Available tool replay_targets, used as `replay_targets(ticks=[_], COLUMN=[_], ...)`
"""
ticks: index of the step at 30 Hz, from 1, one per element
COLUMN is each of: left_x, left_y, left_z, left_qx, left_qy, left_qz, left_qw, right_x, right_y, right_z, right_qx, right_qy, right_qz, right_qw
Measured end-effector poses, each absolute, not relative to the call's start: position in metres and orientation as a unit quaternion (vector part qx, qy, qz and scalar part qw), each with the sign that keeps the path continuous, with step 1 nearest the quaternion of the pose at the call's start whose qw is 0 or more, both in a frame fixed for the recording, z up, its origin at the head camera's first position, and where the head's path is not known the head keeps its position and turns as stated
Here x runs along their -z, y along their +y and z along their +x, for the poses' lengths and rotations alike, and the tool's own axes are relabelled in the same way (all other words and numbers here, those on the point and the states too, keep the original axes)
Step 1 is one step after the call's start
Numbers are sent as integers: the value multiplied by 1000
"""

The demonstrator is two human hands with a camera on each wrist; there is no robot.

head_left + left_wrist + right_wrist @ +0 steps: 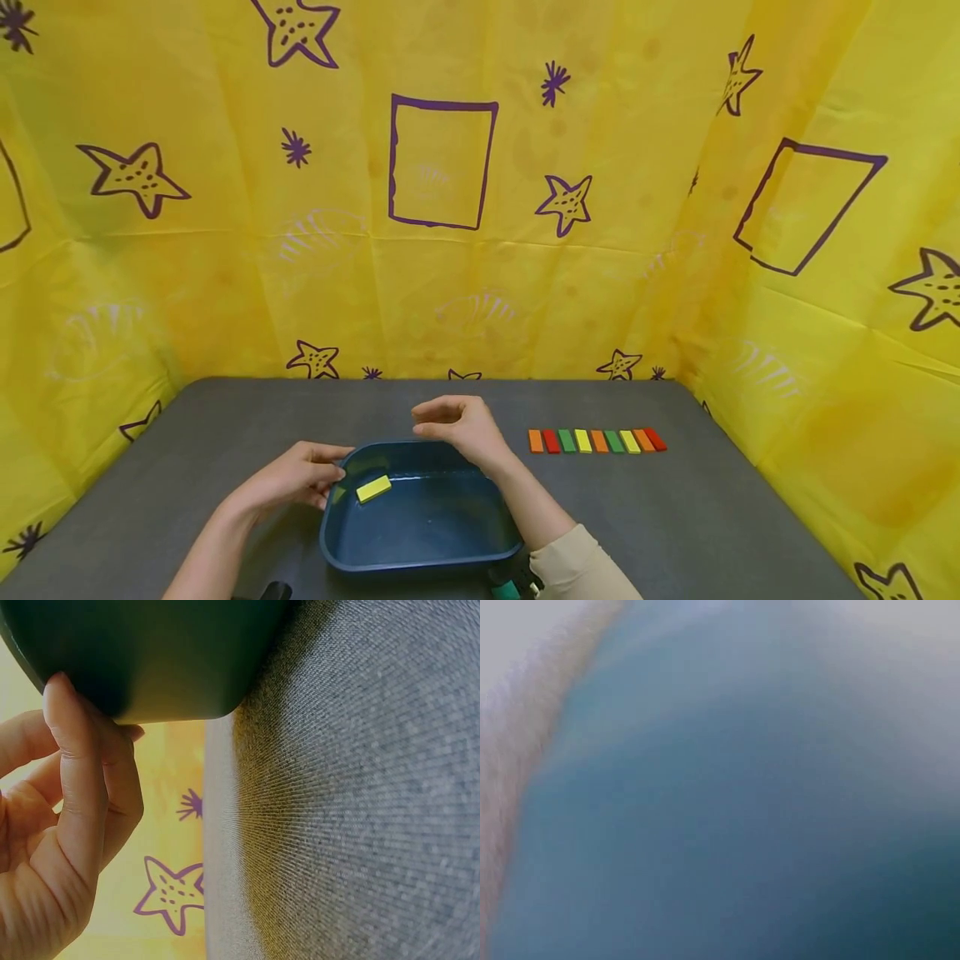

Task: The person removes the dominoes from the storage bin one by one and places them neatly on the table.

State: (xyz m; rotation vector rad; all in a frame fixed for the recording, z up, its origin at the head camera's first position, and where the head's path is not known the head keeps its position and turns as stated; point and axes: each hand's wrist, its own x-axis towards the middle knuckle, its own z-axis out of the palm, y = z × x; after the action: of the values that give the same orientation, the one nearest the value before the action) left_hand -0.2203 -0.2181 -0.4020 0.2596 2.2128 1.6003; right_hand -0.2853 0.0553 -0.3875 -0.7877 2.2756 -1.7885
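A dark blue rectangular plastic tub [431, 533] stands on the table, with one yellow block [373, 489] lying inside near its left wall. My left hand [288, 479] holds the tub at its far left corner. In the left wrist view, the fingers [75, 772] of that hand touch the tub's outer wall [172, 660]. Above the tub's far right rim hovers my right hand [465, 429], its fingers loosely bent and a gap showing between thumb and fingers; I see nothing held there. The right wrist view is a blur of blue.
Right of the tub, a row of several small orange, red, green and yellow blocks [583, 442] lies on the dark grey table [712, 517]. Yellow patterned cloth [465, 292] walls the table's back and sides. A black object [277, 591] pokes in at the bottom edge.
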Motion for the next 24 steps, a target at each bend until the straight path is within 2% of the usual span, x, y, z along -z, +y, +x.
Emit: replay_targets(ticks=[3, 9, 24], left_x=[403, 403, 403], left_y=[-219, -220, -220], left_z=[-221, -222, -222], left_qx=[-572, -574, -575], left_qy=[791, 788, 785], left_qz=[92, 89, 93], left_qw=[199, 203, 210], right_x=[393, 404, 430], right_y=[43, 25, 11], right_z=[-283, -276, -275], right_qx=[578, 513, 445], right_qy=[767, 806, 828], right_qz=[-265, -278, -301], right_qw=[93, 103, 161])
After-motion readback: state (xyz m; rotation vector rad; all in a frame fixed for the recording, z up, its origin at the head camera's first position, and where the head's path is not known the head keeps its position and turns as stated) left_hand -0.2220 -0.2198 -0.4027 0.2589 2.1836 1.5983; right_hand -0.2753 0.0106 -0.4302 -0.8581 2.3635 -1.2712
